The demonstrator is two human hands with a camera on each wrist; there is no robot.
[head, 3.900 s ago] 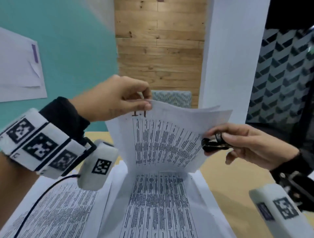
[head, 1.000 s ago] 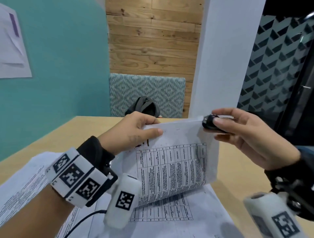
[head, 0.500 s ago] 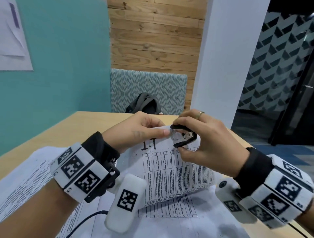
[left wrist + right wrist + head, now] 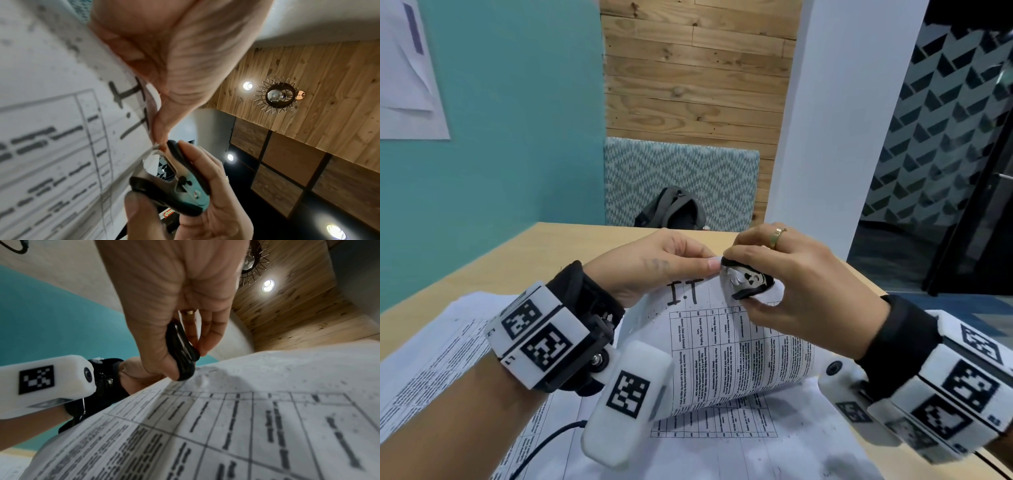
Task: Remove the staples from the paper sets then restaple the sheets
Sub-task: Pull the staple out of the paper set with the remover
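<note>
A stapled paper set (image 4: 739,356) printed with tables and marked "I.T" is lifted off the wooden table (image 4: 544,246), curling upward. My left hand (image 4: 664,270) pinches its top edge between thumb and fingers. My right hand (image 4: 784,291) grips a black staple remover (image 4: 748,279) with metal claws. The claws sit at the sheet's top corner, just right of my left thumb. In the left wrist view the staple remover (image 4: 174,178) bites over the paper edge (image 4: 148,149). In the right wrist view the staple remover (image 4: 183,352) presses on the crumpled corner (image 4: 203,379). The staple itself is hidden.
More printed sheets (image 4: 441,359) lie flat on the table to the left and below the lifted set (image 4: 722,455). A dark backpack (image 4: 671,209) rests on a patterned bench (image 4: 681,171) beyond the table's far edge. A white pillar (image 4: 835,120) stands at the right.
The paper set came down from in front of my face toward the table. My right hand moved the staple remover from the sheet's right edge to the top corner beside my left thumb.
</note>
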